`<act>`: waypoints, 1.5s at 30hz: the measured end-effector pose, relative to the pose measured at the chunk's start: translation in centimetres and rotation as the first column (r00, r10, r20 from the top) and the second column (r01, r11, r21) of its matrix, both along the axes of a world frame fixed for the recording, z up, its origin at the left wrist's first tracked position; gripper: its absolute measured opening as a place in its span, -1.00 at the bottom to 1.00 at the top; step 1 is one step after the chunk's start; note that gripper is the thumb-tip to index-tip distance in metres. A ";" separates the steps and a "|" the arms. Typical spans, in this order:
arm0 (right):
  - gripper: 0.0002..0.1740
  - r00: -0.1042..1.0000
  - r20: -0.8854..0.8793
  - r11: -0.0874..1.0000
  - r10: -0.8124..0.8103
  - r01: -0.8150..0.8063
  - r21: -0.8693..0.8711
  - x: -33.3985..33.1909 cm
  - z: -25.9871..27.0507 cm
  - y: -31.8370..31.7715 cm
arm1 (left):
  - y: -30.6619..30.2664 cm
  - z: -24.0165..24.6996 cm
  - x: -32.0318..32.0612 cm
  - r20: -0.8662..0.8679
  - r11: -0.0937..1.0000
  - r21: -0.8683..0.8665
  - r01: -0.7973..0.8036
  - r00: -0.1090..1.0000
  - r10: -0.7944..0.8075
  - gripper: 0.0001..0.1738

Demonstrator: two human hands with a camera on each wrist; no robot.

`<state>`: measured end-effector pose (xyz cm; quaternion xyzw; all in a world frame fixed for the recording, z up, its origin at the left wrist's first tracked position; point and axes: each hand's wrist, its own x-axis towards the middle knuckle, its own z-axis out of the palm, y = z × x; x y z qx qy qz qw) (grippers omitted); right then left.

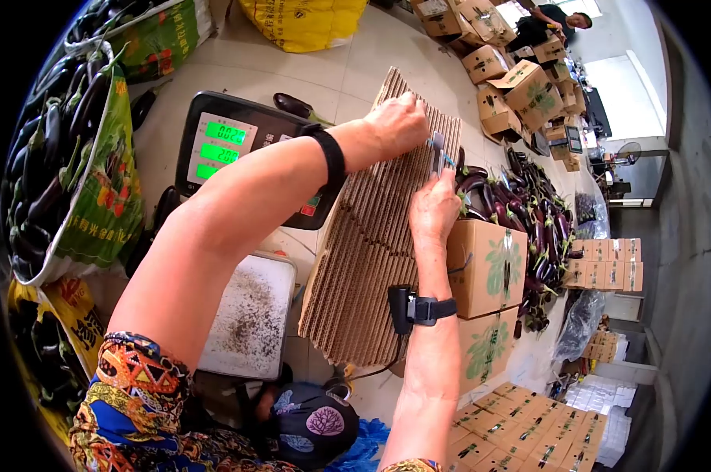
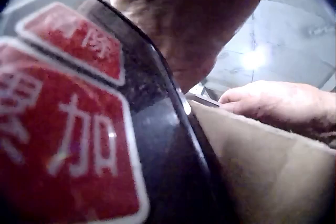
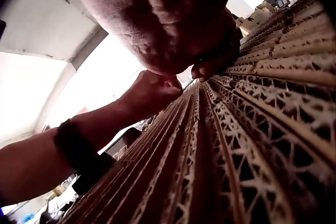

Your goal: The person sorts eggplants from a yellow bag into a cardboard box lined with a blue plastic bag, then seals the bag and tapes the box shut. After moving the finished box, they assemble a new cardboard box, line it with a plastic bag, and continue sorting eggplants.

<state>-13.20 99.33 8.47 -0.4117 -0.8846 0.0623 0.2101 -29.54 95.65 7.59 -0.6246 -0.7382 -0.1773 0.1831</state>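
A tall bundle of flattened cardboard (image 1: 363, 244) leans beside the scale, its corrugated edges facing up. My left hand (image 1: 399, 126) is at the bundle's far end with its fingers curled; what lies inside them is hidden. Just nearer, my right hand (image 1: 436, 208) grips a slim grey tool (image 1: 437, 149) over the cardboard's edges. The right wrist view has my right hand (image 3: 173, 19) large and close above the corrugated edges (image 3: 210, 145), with my left hand (image 3: 152, 94) beyond it. In the left wrist view, cardboard (image 2: 262, 155) lies below my right hand (image 2: 283, 103).
The scale's lit display (image 1: 222, 149) and stained metal platform (image 1: 249, 322) are at the left. Eggplants fill a bag (image 1: 96, 204) and lie heaped (image 1: 528, 212) behind closed boxes (image 1: 489, 267). Someone's patterned cap (image 1: 316, 425) is near the bottom; another person (image 1: 548, 27) is far back.
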 end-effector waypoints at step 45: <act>-0.77 0.844 -0.160 0.141 -0.511 -0.101 -0.985 39.2 -9.7 -20.8 | -28.0 -1.0 7.2 0.860 0.955 -0.111 0.276 0.508 -0.047 -0.67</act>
